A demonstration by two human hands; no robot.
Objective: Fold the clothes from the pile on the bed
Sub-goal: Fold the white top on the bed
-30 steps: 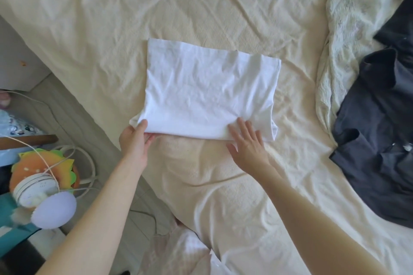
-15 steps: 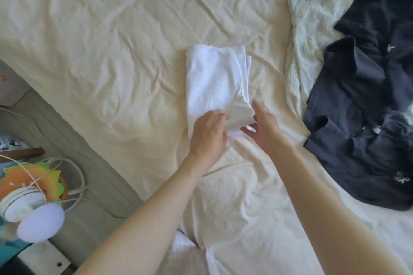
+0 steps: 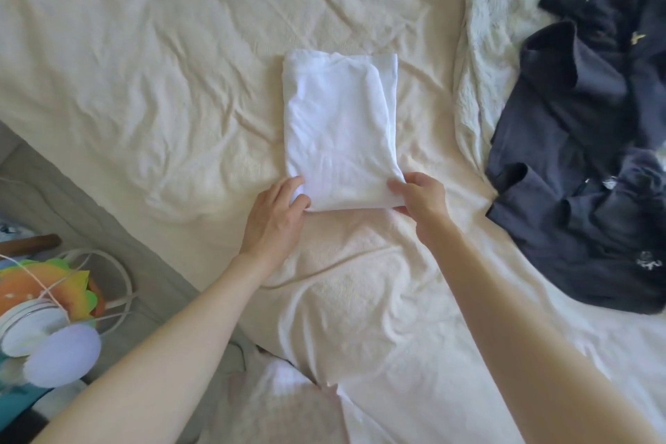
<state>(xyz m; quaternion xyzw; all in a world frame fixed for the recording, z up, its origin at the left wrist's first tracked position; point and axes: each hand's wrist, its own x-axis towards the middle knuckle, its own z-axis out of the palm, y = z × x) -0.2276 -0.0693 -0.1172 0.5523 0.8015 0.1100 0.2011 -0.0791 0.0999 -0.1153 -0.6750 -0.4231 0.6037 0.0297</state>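
- A white cotton garment folded into a narrow upright rectangle (image 3: 340, 130) lies flat on the wrinkled cream bed sheet (image 3: 151, 58), about mid-bed; it serves as the landmark below.
- The left hand (image 3: 277, 216) is at the garment's near left corner, with its fingers curled round that corner and gripping the fabric edge.
- The right hand (image 3: 421, 200) is at the garment's near right corner, thumb on top and fingers beneath, pinching the folded layers.
- Both bare forearms reach in from below the garment, one on each side.
- To the right of the garment, a fluffy pale cream-green blanket (image 3: 483, 58) lies bunched on the sheet.
- Further right, beyond that blanket, a crumpled pile of dark navy clothes (image 3: 591, 169) lies unfolded, well apart from the garment.
- Down and left of the garment, off the bed's edge, sit a burger-shaped orange and green plush toy (image 3: 39, 285) and a round lilac pad (image 3: 63, 355), among white cords.
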